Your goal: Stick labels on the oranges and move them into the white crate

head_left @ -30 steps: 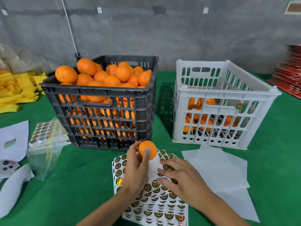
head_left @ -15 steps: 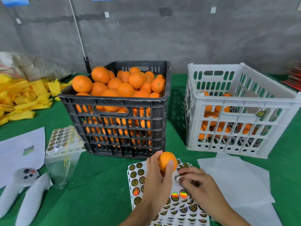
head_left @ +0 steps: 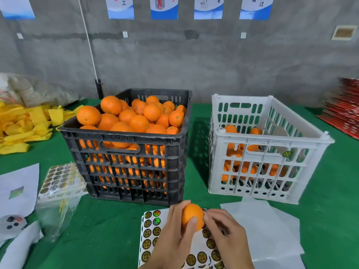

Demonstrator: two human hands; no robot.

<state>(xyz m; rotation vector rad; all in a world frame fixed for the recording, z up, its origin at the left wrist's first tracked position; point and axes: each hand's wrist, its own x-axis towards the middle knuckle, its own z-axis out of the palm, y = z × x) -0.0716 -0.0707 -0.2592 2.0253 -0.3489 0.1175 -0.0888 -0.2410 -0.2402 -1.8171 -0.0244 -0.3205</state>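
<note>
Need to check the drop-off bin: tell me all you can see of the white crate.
The white slotted plastic crate stands upright on the green table cloth, right of the black plastic crate and apart from it. It is open-topped with handle slots and partly filled with oranges. A round label sticks on its front wall. No hand touches it.

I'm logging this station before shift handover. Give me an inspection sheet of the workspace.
Surface: green cloth.
Job's things: black crate heaped with oranges; white crate partly filled; label sheet.
Clutter: bagged label sheets, white papers, yellow cloths, controller.
Hands: left hand grips an orange; right hand pinches at its side.
Cables: white cord on wall.
Surroundings: grey wall, posters, red stack.
</note>
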